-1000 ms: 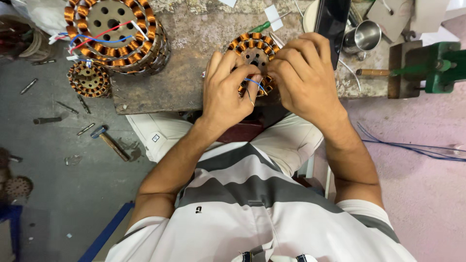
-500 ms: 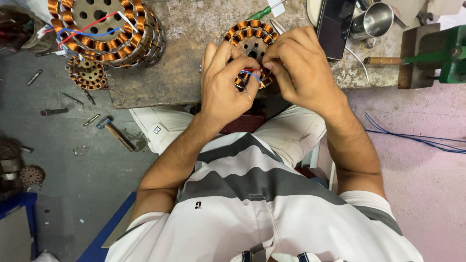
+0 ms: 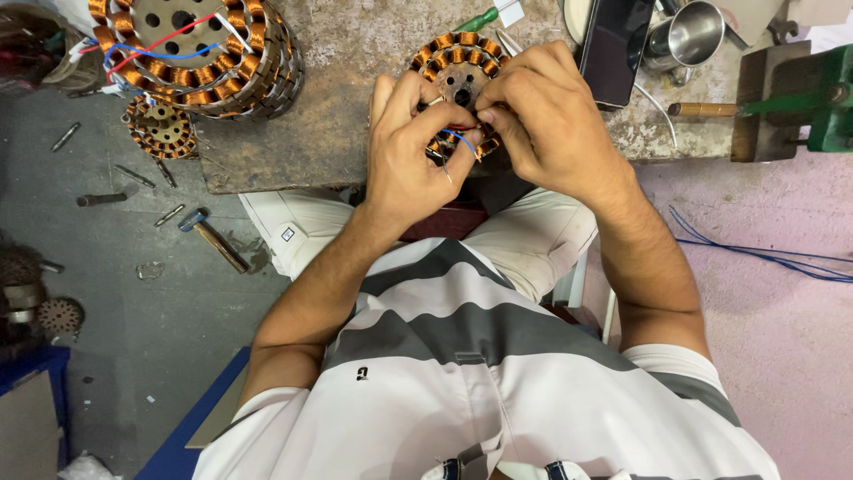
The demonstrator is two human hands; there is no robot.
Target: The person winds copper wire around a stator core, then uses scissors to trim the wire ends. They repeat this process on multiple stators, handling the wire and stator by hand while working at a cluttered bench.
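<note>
Since a second ago: barely anything moves, both hands sit a bit lower on the motor stator [image 3: 455, 67] than before, same pinching going on, and the view has drifted slightly so the bench sits higher in frame.
Left hand [image 3: 404, 156]: fingers clenched in a pinch on the thin wires [image 3: 458, 138] (one blue, one red) at the stator's near edge, thumb pressing in.
Right hand [image 3: 551, 120]: also pinched shut on those same leads, fingertips meeting the left ones.
Stator: lying flat on the workbench [image 3: 346, 107], close to its near edge, copper coils in a ring, near half hidden under the hands.
Step, my guess: looks like twisting or joining the lead wires together.
Next move, I'd say: needs a steady pinch and small, careful turns so the thin leads don't snap or slip.
Bench, farther out: a dark phone [image 3: 615, 44], a steel cup [image 3: 689, 31], a green-handled screwdriver [image 3: 471, 20], and a bigger stack of wound stators [image 3: 191, 49] at the left end.
Room: grey floor on the left with a hammer [image 3: 211, 240] and scattered bits, pink floor on the right with loose blue wire [image 3: 764, 258].
</note>
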